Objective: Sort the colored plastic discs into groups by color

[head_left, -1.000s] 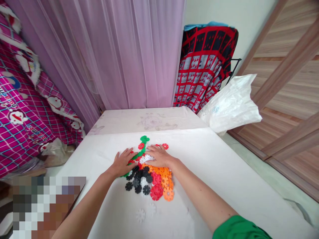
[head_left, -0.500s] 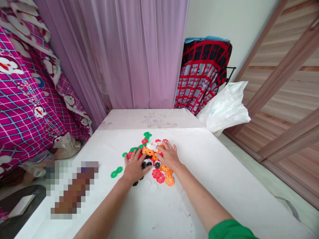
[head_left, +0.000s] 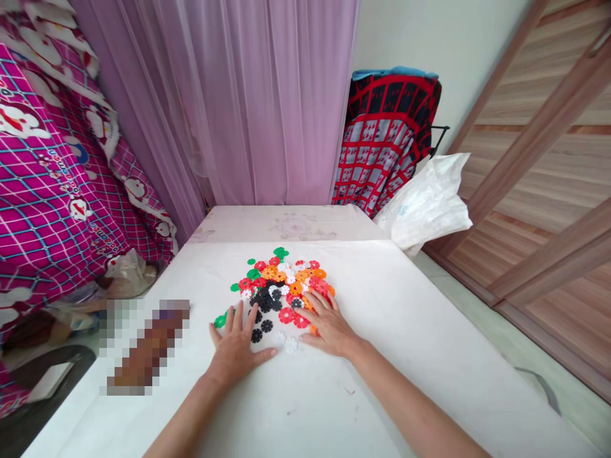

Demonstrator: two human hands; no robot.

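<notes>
from far away, i see the colourful flower-shaped discs (head_left: 265, 298) in a loose heap on the white worktop (head_left: 420, 318). the left hand (head_left: 233, 350) is at its near left edge, the right hand (head_left: 334, 329) over its right side; both have fingers spread apart.

Disc colours, each solid: green discs (head_left: 280, 252), red discs (head_left: 286, 315), orange discs (head_left: 269, 272), black discs (head_left: 266, 326) and white discs (head_left: 291, 344). Tabletop (head_left: 405, 305): plain white; far section paler cream with a faint mauve rose print. Curtain (head_left: 267, 102): plain lilac. Left-hand blanket (head_left: 57, 191): magenta, with white and blue grid lines, lettering and cartoon figures. Draped cloth (head_left: 382, 133): red grid over black and grey rectangles. Top fabric (head_left: 396, 72): light blue. Bag (head_left: 429, 207): white. Door panels (head_left: 554, 178): brown wood grain.
</notes>
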